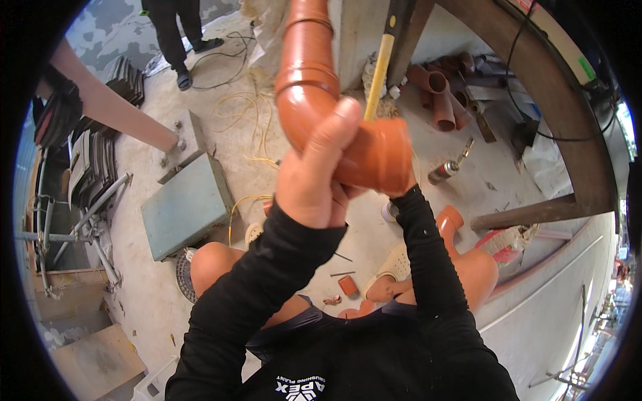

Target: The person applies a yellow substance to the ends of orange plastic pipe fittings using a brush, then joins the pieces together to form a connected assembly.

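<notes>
An orange plastic pipe elbow (384,157) is raised in front of me, joined to a length of orange pipe (307,50) that runs up out of view. My left hand (311,170) is closed around the bend, thumb lying along its near side. Behind the elbow's wide socket end is my right hand (408,183); only a sliver by the wrist shows, and its fingers are hidden. A yellow handle (380,73) with a black end stands beyond the elbow, its lower part covered by the pipe.
A blue-grey box (184,207) sits at left near a pink post (120,107). Orange pipe pieces (441,100) lie at the back right, with a torch canister (445,170) nearer. Another elbow (449,217) lies by my right knee. A yellow cord (257,120) crosses the floor; a person (177,30) stands at the back.
</notes>
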A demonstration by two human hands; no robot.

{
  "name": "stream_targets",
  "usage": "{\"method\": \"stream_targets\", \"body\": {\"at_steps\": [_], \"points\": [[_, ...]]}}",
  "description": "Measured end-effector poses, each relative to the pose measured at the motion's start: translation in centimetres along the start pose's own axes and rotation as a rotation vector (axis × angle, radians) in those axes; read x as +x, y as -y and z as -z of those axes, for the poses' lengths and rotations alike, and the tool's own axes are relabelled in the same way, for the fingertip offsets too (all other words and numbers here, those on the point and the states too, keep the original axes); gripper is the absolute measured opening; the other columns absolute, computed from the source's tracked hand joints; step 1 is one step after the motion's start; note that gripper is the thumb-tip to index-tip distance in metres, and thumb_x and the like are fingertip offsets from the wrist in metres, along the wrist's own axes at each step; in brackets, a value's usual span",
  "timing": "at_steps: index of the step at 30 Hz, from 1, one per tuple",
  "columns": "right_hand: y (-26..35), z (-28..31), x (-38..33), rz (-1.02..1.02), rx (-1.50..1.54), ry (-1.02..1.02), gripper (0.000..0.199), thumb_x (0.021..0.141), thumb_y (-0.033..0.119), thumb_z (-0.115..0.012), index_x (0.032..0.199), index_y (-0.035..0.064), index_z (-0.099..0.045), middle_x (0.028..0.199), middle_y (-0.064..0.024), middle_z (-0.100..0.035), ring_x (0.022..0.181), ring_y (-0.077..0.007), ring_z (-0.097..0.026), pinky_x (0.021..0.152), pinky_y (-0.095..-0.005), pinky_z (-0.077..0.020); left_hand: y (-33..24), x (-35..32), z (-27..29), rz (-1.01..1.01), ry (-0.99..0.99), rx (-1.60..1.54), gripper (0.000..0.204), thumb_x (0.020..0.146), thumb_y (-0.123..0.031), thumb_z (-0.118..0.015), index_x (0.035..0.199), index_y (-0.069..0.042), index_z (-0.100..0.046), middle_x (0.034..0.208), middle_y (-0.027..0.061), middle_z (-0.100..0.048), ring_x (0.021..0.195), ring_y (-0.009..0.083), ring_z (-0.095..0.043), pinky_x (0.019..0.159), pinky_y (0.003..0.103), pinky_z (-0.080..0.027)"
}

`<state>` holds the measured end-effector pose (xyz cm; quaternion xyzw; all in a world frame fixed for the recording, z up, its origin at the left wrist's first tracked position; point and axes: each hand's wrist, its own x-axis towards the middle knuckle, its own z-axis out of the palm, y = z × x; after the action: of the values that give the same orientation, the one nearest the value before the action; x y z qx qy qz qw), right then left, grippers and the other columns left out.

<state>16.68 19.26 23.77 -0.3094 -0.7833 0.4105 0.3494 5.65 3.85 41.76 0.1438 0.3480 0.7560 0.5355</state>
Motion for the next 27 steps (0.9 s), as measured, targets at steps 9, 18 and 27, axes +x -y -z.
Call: {"method": "stream_targets", "body": {"at_steps": [9,18,27], "points": [[-2.2,-5.8,12.6,-0.164,0.477,0.071,0.09,0.07,0.04,-0.085,0.141,0.0049,-0.042,0.125,-0.0201,-0.062,0.122,-0.0316,-0.059,0.102,-0.0403,-0.0468,0.3,-1.2,1.1,0.06,0.07,0.108,0.052,0.085,-0.029,-0.074,0.119,0.001,-0.05,0.099,0.0081,-0.058,0.081,0.0157,-0.062,0.067,0.03,-0.055],[1.3,-5.2,12.9,0.021,0.004,-0.339,0.059,0.067,0.027,-0.087,0.115,0.0052,-0.061,0.106,-0.0163,-0.073,0.102,-0.0269,-0.071,0.087,-0.0338,-0.0538,-2.7,-1.1,4.8,0.131,0.066,0.181,0.05,0.084,-0.028,-0.07,0.119,0.001,-0.049,0.096,0.0106,-0.06,0.087,0.0208,-0.065,0.078,0.035,-0.055],[4.3,-0.9,12.8,0.077,0.022,-0.525,0.057,0.07,0.03,-0.089,0.11,-0.0021,-0.064,0.106,-0.0165,-0.072,0.097,-0.0225,-0.071,0.086,-0.0326,-0.0534,-4.4,-1.3,8.2,0.151,0.065,0.43,0.05,0.084,-0.03,-0.065,0.12,0.001,-0.053,0.099,0.0092,-0.058,0.087,0.0182,-0.06,0.077,0.031,-0.052]]}}
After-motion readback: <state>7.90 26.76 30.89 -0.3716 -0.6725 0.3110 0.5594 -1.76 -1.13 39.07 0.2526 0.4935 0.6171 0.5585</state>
